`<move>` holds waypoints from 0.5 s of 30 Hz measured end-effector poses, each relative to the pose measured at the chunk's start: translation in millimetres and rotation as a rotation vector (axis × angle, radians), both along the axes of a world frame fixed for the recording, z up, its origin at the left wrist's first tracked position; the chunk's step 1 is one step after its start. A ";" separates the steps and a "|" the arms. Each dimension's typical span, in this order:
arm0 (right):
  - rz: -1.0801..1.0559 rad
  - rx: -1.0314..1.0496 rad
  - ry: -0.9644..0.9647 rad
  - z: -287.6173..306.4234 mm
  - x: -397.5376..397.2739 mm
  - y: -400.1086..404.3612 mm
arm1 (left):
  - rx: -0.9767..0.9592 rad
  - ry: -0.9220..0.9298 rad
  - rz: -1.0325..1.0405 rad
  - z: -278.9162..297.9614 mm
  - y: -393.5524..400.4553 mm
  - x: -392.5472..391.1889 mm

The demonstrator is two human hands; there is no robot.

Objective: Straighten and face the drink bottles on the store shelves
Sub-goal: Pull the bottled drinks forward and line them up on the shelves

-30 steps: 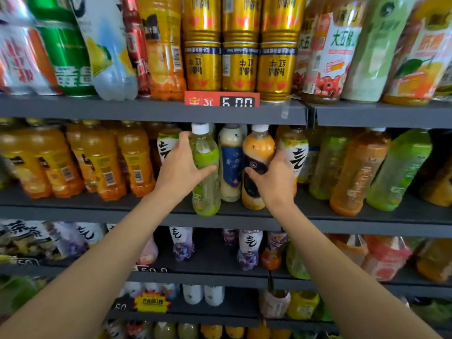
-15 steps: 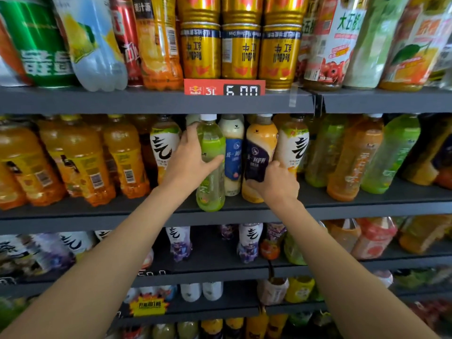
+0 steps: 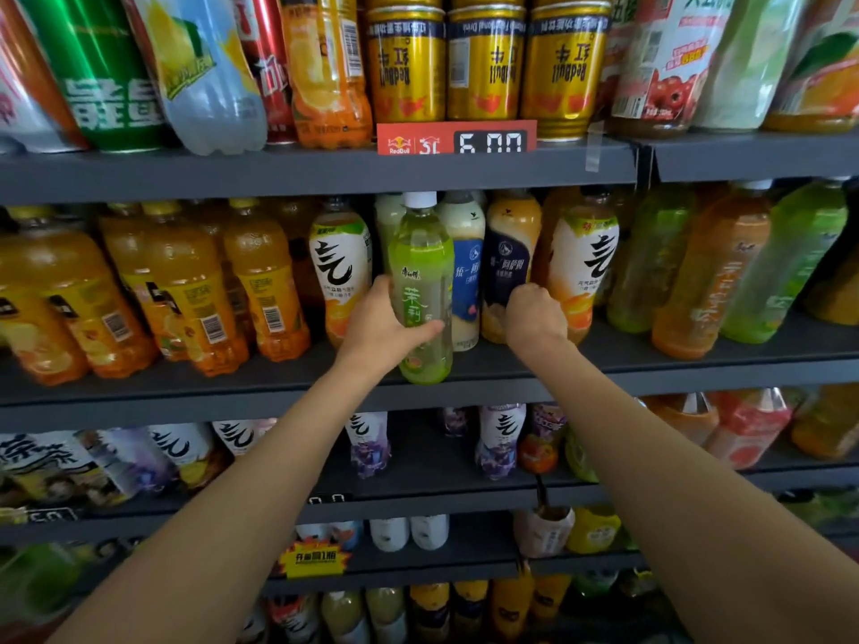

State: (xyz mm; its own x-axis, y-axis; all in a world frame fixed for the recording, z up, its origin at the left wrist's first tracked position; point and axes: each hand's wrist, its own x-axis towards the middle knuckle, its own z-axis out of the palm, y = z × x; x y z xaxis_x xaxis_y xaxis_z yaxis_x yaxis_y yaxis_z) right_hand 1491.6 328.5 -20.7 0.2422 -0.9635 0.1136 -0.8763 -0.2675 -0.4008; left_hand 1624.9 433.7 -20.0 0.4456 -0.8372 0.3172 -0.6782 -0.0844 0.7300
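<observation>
A green tea bottle [image 3: 422, 271] with a white cap stands at the front edge of the middle shelf [image 3: 650, 369], label facing me. My left hand [image 3: 379, 325] grips its lower half, thumb across the front. To its right stand a cream bottle with a blue label [image 3: 465, 267] and an orange-tan bottle with a dark navy label [image 3: 509, 258]. My right hand [image 3: 534, 316] holds the low part of that navy-label bottle, fingers curled round it. White-label bottles with black brush script [image 3: 588, 267] flank the group.
Orange juice bottles [image 3: 195, 290] fill the left of the middle shelf; green and amber tea bottles [image 3: 725, 271] fill the right. Gold cans [image 3: 483, 62] sit above behind a red price tag [image 3: 455, 138]. Lower shelves hold more bottles.
The green tea bottle has turned so that its label faces me, and my left hand sits lower on it. My right hand stays on the navy-label bottle. The view has moved closer.
</observation>
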 end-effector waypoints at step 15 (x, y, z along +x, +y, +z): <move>0.381 0.364 -0.408 77.1 -125.9 51.8 | 0.031 -0.039 -0.313 2.9 -9.4 -90.6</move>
State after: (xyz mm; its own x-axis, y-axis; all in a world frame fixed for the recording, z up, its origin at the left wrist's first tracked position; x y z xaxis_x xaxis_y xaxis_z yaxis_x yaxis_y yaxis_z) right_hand 1365.7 380.3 56.4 0.5802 -0.8131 -0.0484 -0.5060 -0.3133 -0.8036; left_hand 1534.2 424.4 -17.1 0.1526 -0.9414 0.3010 -0.7020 0.1111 0.7034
